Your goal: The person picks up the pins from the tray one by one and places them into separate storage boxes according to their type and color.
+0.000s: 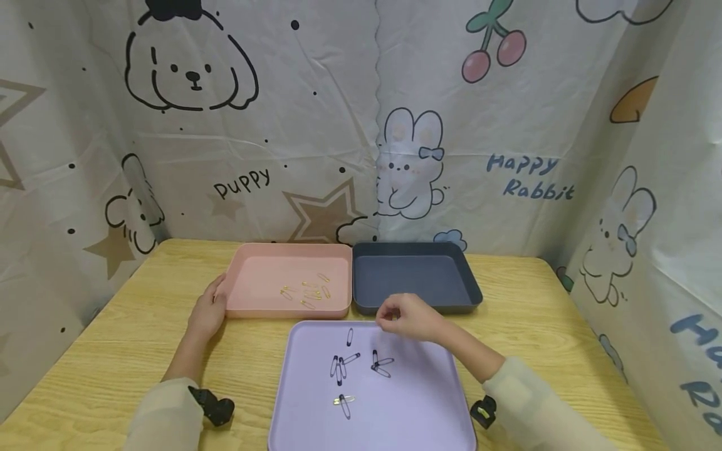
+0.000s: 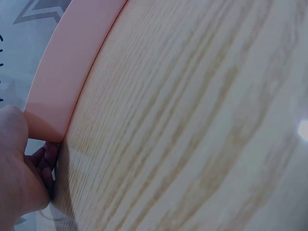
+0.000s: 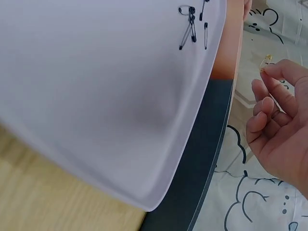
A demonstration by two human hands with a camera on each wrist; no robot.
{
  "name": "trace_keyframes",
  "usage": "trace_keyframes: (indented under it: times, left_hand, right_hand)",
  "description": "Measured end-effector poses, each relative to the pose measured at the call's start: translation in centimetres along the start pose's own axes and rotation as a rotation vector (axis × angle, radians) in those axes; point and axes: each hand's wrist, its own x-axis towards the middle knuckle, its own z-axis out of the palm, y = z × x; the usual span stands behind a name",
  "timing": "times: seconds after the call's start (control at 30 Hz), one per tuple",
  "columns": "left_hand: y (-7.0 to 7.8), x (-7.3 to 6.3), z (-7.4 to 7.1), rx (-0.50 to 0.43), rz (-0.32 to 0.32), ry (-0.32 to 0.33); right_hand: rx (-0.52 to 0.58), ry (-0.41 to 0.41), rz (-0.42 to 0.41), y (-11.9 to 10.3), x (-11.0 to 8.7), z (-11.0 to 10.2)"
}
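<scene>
Right hand: thumb and forefinger pinched together on a gold pin, the other fingers loosely curled.
Gold pin: at the fingertips, held up over the far edge of the purple tray, near the dark tray's front wall.
Left hand: thumb and fingers gripping the left side of the pink tray.
Pink tray: on the left behind the purple one, with loose gold pins scattered toward its right half.
Purple tray: nearest the person, bearing black pins: one alone near the far edge, two clusters, and one lying across gold at the near end.
Dark tray: just beside the pink one, to its right.
Table: pale wood grain under all three.
Sleeves: pale, a black device at each wrist.
Curtain: printed with rabbits, a puppy, stars and cherries.
</scene>
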Motion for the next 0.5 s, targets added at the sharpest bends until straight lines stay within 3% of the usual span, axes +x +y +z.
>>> trace_keyframes:
  times: [0.27, 0.5]
  left_hand:
    - [-0.5, 0.2, 0.1, -0.025, 0.02, 0.041]
    - [0.1, 0.1, 0.0, 0.003, -0.015, -0.005]
  right_hand:
    - [0.025, 0.027, 0.062, 0.3, 1.9, -0.4]
    - [0.05, 0.092, 0.092, 0.4, 3.8, -0.7]
